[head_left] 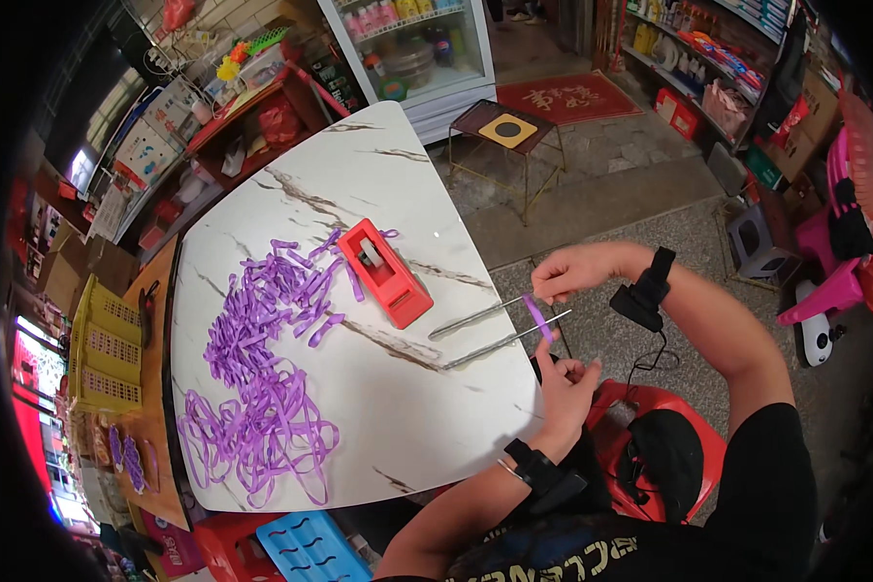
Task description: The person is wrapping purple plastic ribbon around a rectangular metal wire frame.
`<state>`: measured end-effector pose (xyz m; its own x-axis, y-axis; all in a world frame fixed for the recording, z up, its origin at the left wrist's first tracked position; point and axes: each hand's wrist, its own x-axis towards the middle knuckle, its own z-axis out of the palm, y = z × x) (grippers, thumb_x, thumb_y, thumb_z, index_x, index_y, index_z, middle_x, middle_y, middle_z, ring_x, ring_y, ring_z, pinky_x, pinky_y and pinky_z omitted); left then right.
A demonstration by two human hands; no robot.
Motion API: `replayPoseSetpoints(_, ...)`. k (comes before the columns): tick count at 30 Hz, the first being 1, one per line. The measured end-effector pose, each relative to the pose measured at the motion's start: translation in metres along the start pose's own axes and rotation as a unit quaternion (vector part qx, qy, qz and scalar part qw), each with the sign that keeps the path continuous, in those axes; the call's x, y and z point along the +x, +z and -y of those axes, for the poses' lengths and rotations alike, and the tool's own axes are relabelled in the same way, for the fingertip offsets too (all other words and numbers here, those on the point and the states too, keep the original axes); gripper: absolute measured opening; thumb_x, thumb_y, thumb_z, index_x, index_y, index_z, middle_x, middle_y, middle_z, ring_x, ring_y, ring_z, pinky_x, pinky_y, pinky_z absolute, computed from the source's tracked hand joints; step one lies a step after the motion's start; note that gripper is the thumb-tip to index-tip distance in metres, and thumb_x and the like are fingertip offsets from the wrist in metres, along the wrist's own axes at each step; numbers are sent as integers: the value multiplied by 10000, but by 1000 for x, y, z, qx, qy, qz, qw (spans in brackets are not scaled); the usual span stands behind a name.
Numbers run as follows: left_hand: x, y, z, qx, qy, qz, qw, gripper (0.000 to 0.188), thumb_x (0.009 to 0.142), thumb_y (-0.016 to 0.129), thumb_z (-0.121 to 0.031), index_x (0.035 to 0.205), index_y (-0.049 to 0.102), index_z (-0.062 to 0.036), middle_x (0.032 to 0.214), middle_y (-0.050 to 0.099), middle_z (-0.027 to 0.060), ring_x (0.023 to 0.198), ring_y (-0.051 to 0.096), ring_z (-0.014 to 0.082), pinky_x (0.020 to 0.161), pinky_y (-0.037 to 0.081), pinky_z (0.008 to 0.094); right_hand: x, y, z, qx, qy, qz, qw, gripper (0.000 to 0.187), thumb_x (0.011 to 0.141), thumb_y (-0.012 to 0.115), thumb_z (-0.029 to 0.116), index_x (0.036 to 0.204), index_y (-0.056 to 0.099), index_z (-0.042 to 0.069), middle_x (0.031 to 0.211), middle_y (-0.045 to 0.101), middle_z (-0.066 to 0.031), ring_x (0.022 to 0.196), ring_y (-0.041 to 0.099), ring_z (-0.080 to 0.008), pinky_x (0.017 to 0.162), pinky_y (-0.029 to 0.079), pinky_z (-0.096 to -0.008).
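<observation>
Two thin metal rods (500, 345) stick out past the right edge of the white marbled table. A purple ribbon (537, 318) spans across both rods near their outer ends. My right hand (574, 273) pinches the ribbon's upper end. My left hand (565, 393) is at its lower end, index finger stretched up against the ribbon, thumb apart and the other fingers partly curled. A red tape dispenser (388, 274) stands on the table beside the rods. Left of it lies a heap of short purple ribbon loops (252, 320), with longer, looser purple ribbon strips (267, 436) below.
The white marbled table (398, 427) has a curved edge. A red stool (606, 412) carrying a black bag (664, 456) is by my body. A blue slatted stool (310, 548) and a yellow basket (112, 354) flank the table. A small stool (504, 128) stands before a glass-door fridge (456, 112).
</observation>
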<state>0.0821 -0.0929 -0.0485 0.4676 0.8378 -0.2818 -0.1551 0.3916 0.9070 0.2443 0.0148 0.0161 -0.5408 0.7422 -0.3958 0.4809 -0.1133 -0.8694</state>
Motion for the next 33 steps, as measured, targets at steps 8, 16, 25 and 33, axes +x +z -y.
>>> replayPoseSetpoints(8, 1, -1, 2, -13, 14, -1, 1000, 580, 752, 558, 5, 1201, 200, -73, 622, 451, 12, 534, 437, 68, 490, 353, 180, 7, 4, -8, -7, -17, 28, 999, 267, 849, 475, 278, 716, 517, 50, 585, 447, 40, 563, 411, -51, 518, 340, -210)
replayPoseSetpoints(16, 0, -1, 4, -10, 13, 0, 1000, 579, 752, 553, 8, 1202, 197, -74, 634, 448, 11, 543, 433, 62, 494, 351, 176, 14, 3, 0, -60, -3, 47, 997, 267, 841, 482, 279, 720, 531, 46, 581, 455, 34, 557, 419, -55, 506, 343, -217)
replayPoseSetpoints(25, 0, -1, 4, 1, 11, 1, 1000, 582, 750, 553, 11, 1201, 196, -77, 640, 445, 12, 547, 425, 61, 494, 350, 179, 21, 0, 7, -179, 37, 44, 982, 267, 790, 506, 300, 743, 579, 47, 580, 525, -2, 547, 487, -88, 502, 377, -251)
replayPoseSetpoints(33, -1, 0, 2, -7, 8, 2, 1000, 585, 747, 554, 20, 1202, 200, -86, 638, 442, 9, 549, 425, 58, 494, 349, 177, 20, 3, 19, -262, 60, 27, 963, 275, 766, 512, 331, 757, 596, 69, 599, 568, -33, 564, 542, -148, 520, 405, -296)
